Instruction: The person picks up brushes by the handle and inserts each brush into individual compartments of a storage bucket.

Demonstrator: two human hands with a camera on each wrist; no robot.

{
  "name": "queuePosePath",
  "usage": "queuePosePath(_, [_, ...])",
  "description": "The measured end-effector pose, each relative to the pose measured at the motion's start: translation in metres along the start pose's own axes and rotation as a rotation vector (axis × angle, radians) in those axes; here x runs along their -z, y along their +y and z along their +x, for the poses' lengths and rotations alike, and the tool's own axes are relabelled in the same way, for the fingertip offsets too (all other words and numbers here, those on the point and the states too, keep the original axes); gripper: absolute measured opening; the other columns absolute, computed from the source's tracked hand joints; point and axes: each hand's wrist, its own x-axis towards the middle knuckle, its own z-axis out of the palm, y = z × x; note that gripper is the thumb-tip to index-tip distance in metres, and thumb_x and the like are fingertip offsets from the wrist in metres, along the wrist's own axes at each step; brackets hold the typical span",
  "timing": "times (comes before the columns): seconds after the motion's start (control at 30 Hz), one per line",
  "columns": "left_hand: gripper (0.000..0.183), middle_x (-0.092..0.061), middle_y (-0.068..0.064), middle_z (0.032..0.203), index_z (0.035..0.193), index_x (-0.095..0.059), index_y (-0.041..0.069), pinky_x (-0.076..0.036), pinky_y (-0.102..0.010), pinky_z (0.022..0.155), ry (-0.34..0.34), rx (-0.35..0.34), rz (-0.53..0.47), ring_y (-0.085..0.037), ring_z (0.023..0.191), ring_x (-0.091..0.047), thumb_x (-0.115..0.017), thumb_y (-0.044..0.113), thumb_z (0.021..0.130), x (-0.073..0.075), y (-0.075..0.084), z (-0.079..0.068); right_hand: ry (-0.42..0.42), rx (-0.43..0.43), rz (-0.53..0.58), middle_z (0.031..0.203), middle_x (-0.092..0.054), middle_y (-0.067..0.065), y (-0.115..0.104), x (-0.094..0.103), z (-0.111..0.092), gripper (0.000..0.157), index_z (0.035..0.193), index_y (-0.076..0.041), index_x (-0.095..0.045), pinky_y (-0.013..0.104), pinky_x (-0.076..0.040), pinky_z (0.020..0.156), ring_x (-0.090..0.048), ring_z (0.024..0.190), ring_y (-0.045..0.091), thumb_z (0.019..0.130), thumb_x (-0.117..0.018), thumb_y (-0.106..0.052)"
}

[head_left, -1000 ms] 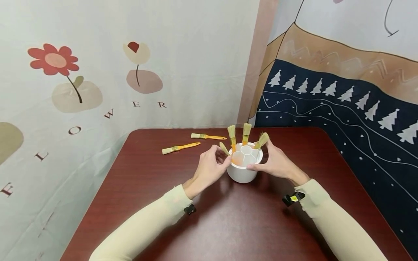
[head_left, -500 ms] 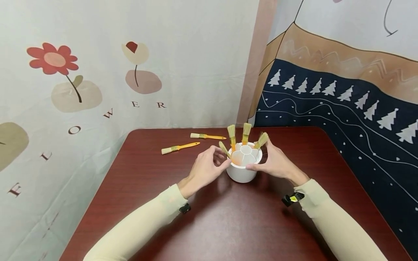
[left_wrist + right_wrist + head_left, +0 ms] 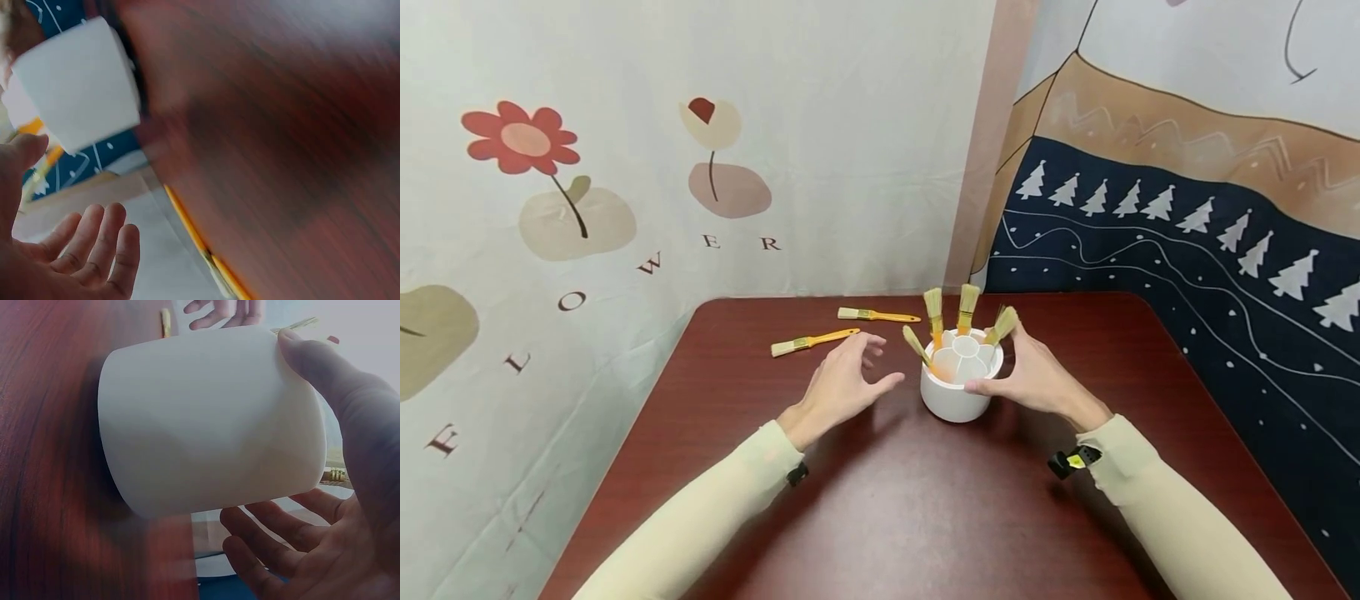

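A round white divided brush holder point(image 3: 955, 403) stands on the table, its inside split into compartments around a central ring. Several flat paintbrushes lean in it bristles up, among them the near-left paintbrush point(image 3: 916, 343) and the back paintbrush point(image 3: 967, 308). My right hand point(image 3: 1043, 371) holds the holder by its right side, thumb at the near rim and fingers round the far side. In the right wrist view, its white wall point(image 3: 206, 425) lies between thumb and fingers. My left hand point(image 3: 838, 385) hovers left of the holder, apart from it, fingers spread and holding nothing.
Two more paintbrushes with yellow-orange handles lie flat on the table at the back left: the nearer paintbrush point(image 3: 815, 341) close beyond my left fingertips, the farther paintbrush point(image 3: 878, 315) near the back edge. The dark red table point(image 3: 910, 517) meets printed cloth walls behind.
My left hand has let go of the near-left paintbrush, which now leans in the holder, and has drawn away to the left with its fingers opening. My right hand stays at the holder.
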Motion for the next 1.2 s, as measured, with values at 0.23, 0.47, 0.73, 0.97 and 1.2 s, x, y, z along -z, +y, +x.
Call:
queuePosePath(0.23, [0.061, -0.077, -0.012, 0.138, 0.145, -0.070, 0.016, -0.067, -0.054, 0.102, 0.005, -0.005, 0.063, -0.032, 0.126, -0.078, -0.094, 0.049, 0.098, 0.010, -0.026, 0.003, 0.001, -0.002, -0.002, 0.174, -0.055, 0.020, 0.000, -0.001, 0.000, 0.125, 0.176, -0.012, -0.031, 0.076, -0.047, 0.130, -0.059, 0.158, 0.044, 0.087, -0.098, -0.067])
queuePosePath(0.47, [0.064, -0.073, -0.015, 0.142, 0.148, -0.070, 0.012, -0.065, -0.057, 0.104, 0.008, 0.013, 0.113, -0.037, 0.131, -0.074, -0.092, 0.048, 0.100, 0.019, -0.051, 0.008, 0.009, -0.006, -0.008, 0.173, -0.056, 0.020, -0.001, -0.002, -0.001, 0.124, 0.174, -0.012, -0.032, 0.076, -0.048, 0.129, -0.060, 0.157, 0.044, 0.086, -0.098, -0.069])
queuePosePath(0.73, [0.069, -0.073, -0.019, 0.144, 0.151, -0.069, 0.008, -0.058, -0.066, 0.114, 0.015, 0.040, 0.240, -0.042, 0.130, -0.070, -0.091, 0.047, 0.100, 0.034, -0.082, 0.017, 0.036, 0.003, -0.001, 0.170, -0.058, 0.019, -0.003, -0.004, -0.005, 0.114, 0.166, -0.012, -0.039, 0.076, -0.047, 0.130, -0.062, 0.156, 0.043, 0.086, -0.098, -0.069])
queuePosePath(0.97, [0.066, -0.069, -0.021, 0.153, 0.155, -0.067, 0.007, -0.053, -0.071, 0.121, -0.006, 0.091, 0.281, -0.048, 0.141, -0.064, -0.088, 0.042, 0.103, 0.049, -0.106, 0.022, 0.069, 0.004, -0.014, 0.167, -0.061, 0.019, -0.008, -0.006, -0.008, 0.113, 0.163, -0.012, -0.040, 0.075, -0.048, 0.130, -0.062, 0.155, 0.042, 0.085, -0.099, -0.068])
queuePosePath(1.2, [0.065, -0.066, -0.025, 0.158, 0.159, -0.065, 0.007, -0.051, -0.075, 0.119, -0.042, 0.127, 0.312, -0.052, 0.146, -0.061, -0.087, 0.036, 0.105, 0.057, -0.123, 0.026, 0.080, -0.028, -0.025, 0.168, -0.059, 0.020, -0.012, -0.011, -0.009, 0.118, 0.168, -0.011, -0.037, 0.078, -0.046, 0.130, -0.061, 0.156, 0.043, 0.086, -0.097, -0.071])
